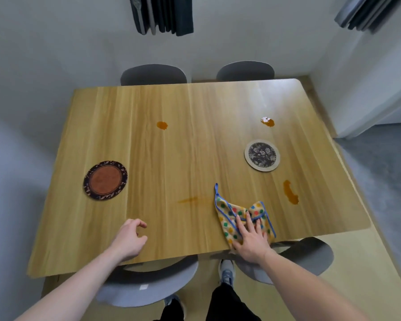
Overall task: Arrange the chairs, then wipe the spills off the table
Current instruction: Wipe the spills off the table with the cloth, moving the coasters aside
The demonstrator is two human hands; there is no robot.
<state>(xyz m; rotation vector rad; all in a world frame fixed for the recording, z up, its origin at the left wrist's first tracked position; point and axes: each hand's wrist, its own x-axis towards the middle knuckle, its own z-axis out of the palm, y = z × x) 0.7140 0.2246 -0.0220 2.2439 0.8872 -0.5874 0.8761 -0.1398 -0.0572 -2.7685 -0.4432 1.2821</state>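
Note:
A polka-dot cloth point(227, 214) with blue trim lies near the front edge of the wooden table point(190, 107). My right hand point(250, 237) lies flat on it, fingers spread, pressing down. My left hand point(129, 239) hovers over the table's front left, fingers loosely curled, holding nothing. Orange spills sit at the middle back point(162, 125), the back right point(269, 122) and the front right point(290, 192). A faint orange smear point(190, 200) runs left of the cloth. Grey chairs stand at the near left point(148, 281), near right point(308, 256), far left point(153, 74) and far right point(245, 70).
A round brown mat with a dark patterned rim point(105, 180) lies at the left. A round floral mat point(262, 155) lies at the right. A small white scrap point(265, 119) touches the back right spill. Grey walls stand close behind and to the left.

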